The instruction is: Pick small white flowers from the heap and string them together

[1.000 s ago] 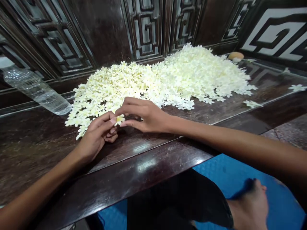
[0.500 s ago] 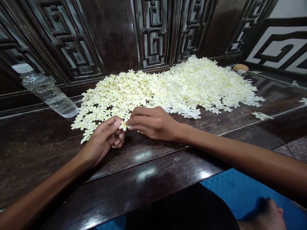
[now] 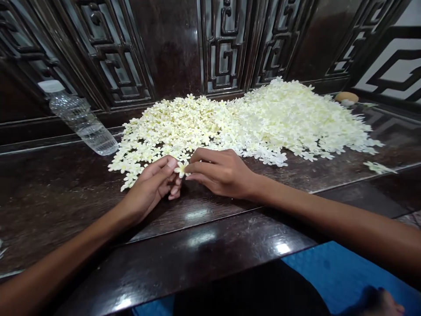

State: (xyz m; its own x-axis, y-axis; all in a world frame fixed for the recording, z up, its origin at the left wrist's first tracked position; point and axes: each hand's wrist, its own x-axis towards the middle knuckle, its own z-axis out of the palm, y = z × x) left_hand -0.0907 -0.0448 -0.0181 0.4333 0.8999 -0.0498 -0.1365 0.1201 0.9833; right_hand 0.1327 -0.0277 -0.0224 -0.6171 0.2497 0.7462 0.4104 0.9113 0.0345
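Sitting pinched between both hands' fingertips is one small white flower (image 3: 181, 169), left hand (image 3: 153, 186) and right hand (image 3: 223, 173) both gripping it, right at the front edge of the big flower pile (image 3: 263, 120) on a dark wooden ledge (image 3: 197, 245), carved panels (image 3: 223, 44) behind.

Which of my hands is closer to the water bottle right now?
Left. The left hand sits just right of the water bottle, toward the person; the right hand is farther right, past the flower both hands pinch.
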